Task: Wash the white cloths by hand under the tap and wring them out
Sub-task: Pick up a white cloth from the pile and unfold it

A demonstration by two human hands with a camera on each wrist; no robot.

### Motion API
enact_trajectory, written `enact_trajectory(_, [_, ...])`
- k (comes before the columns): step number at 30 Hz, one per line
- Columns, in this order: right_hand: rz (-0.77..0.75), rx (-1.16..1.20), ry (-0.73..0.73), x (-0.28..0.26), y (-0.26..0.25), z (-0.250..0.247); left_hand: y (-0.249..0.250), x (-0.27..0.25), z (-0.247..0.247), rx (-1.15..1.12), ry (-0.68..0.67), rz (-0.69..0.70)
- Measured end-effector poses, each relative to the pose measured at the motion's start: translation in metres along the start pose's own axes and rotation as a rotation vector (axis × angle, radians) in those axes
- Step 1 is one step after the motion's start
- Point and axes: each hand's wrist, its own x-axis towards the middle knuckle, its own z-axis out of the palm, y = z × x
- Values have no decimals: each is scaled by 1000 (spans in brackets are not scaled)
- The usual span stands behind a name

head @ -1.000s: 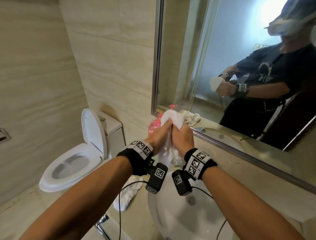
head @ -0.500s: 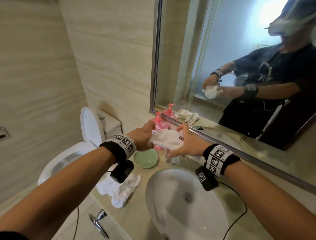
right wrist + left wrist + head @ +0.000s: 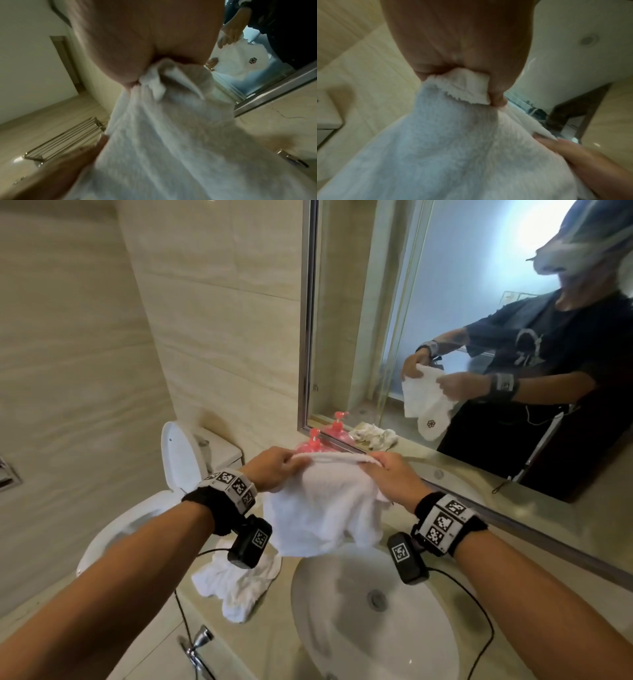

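Observation:
A white terry cloth (image 3: 322, 505) hangs spread open above the far rim of the white basin (image 3: 342, 645). My left hand (image 3: 277, 467) pinches its upper left corner and my right hand (image 3: 387, 474) pinches the upper right corner, stretching the top edge between them. The left wrist view shows fingers curled over the cloth's hem (image 3: 465, 86); the right wrist view shows the cloth (image 3: 171, 135) bunched in my right hand's grip. A second crumpled white cloth (image 3: 236, 587) lies on the counter left of the basin. The tap is hidden behind the held cloth.
A pink soap dispenser (image 3: 313, 441) stands against the mirror (image 3: 479, 302) behind my hands. An open toilet (image 3: 150, 491) sits to the left below the counter. A chrome cabinet handle (image 3: 198, 642) sticks out from the counter front.
The cloth was wrung upright in both fists, then held balled between the hands. Now the hands have moved apart and the cloth hangs unfolded from its top corners.

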Motion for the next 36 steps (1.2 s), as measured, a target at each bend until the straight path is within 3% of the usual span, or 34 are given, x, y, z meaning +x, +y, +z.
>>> enact_trajectory(3, [90, 182, 197, -3, -10, 22, 21, 0, 9, -142, 110, -97])
enact_trajectory(5, [40, 278, 177, -9, -27, 50, 38, 4, 18, -329, 158, -145])
enact_trajectory(7, [-29, 345, 143, -6, -42, 66, 58, 7, 25, -433, 155, -147])
enact_trajectory(11, [119, 361, 321, 14, -51, 57, 68, 6, 32, -476, 121, -169])
enact_trajectory(15, [-74, 249, 301, 6, -55, 77, 66, 7, 28, -521, 208, -164])
enact_trajectory(17, [-34, 203, 300, 11, -54, 70, 71, 1, 28, -513, 168, -151])
enact_trajectory(20, [8, 129, 264, 18, -50, 47, 75, -11, 19, -710, -18, -103])
enact_trajectory(22, [-62, 69, 244, 17, -49, 41, 73, -16, 6, -497, -138, -4])
enact_trajectory(24, [-139, 9, 179, 13, -48, 33, 63, -18, -5, -69, -215, 74])
enact_trajectory(26, [-187, -72, 36, 11, -43, 21, 49, -19, -13, 329, -238, 33])
enact_trajectory(28, [-258, -240, -135, 9, -34, 9, 35, -20, -16, 475, -248, -13])
enact_trajectory(30, [-282, -417, -265, 7, -23, 5, 25, -22, -20, 391, -264, -13])
enact_trajectory(32, [-193, -435, -291, 7, -10, 3, 16, -21, -24, 192, -235, -15])
enact_trajectory(34, [-26, -242, -198, 4, -2, -3, 10, -22, -20, -27, -132, -21])
enact_trajectory(36, [79, 41, -14, -2, 0, 4, 15, -21, -10, -226, -13, -45])
